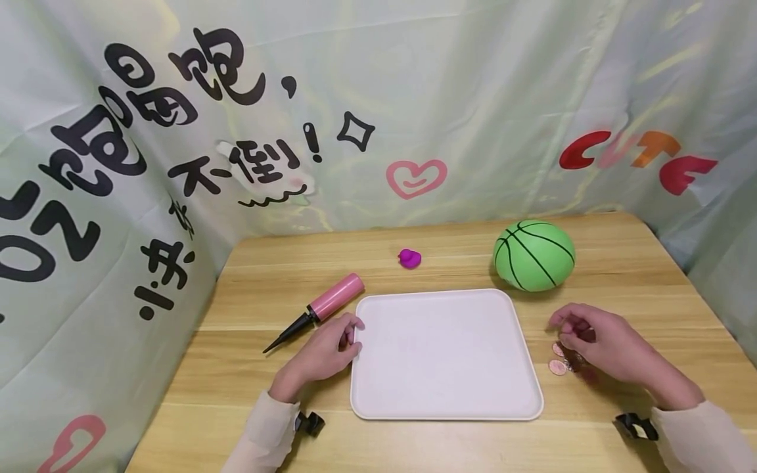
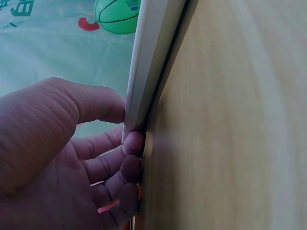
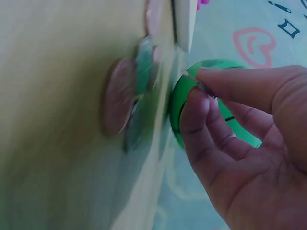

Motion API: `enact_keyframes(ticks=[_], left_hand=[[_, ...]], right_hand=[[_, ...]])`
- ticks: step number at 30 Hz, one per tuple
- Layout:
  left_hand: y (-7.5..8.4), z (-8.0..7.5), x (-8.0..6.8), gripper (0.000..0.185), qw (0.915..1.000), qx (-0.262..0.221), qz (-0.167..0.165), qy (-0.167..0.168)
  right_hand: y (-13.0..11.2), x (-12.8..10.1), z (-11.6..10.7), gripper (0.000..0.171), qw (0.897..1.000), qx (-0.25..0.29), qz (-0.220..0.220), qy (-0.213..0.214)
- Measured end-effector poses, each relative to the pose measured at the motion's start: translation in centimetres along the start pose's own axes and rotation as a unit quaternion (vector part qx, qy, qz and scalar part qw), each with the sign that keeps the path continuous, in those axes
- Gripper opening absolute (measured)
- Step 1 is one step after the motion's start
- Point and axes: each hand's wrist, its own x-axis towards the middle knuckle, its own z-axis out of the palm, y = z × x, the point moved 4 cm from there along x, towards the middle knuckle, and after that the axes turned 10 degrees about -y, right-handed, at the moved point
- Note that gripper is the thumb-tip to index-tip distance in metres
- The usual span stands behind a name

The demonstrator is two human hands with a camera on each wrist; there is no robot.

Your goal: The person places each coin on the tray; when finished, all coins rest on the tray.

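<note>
**A:** A pale printed curtain hangs behind a light wooden table, pictured from above. What lies on it?

**B:** A white tray at the centre, with a pink hand pump beyond the left hand's knuckles, a green ball past the right hand's fingertips and a small purple piece further back (too small to make out what it is).

**A:** The left hand?

**B:** It rests at the tray's left edge. The left wrist view shows the thumb lying over the rim and the fingers curled beneath it, against the tabletop, so the hand grips the edge of the tray.

**A:** And the right hand?

**B:** It hovers just right of the tray, fingers bent, thumb and forefinger pressed together. The right wrist view shows a thin sliver caught between those fingertips; it looks like a coin seen edge-on, though I cannot tell for certain.

**A:** Where are the coins?

**B:** A small cluster of copper-coloured ones lies flat on the wood, directly under and just behind the right hand's fingers, between the palm and the tray's right rim, near the tray but not touching it. Some overlap; the hand hides part of the group.
</note>
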Motion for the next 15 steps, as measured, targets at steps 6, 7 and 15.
enact_keyframes(ticks=[6,7,15], left_hand=[[-0.1,0.0,0.0,0.027,1.0000,0.001,0.000,0.002],[-0.2,0.0,0.0,0.027,1.0000,0.002,0.000,0.002],[-0.1,-0.1,0.1,0.029,1.0000,0.001,0.000,0.002]], right_hand=[[-1.7,1.1,0.0,0.024,1.000,0.025,-0.015,-0.006],[-2.0,1.4,0.0,0.023,0.999,0.032,-0.017,-0.008],[-4.2,3.5,0.5,0.022,0.996,0.061,-0.062,-0.003]])
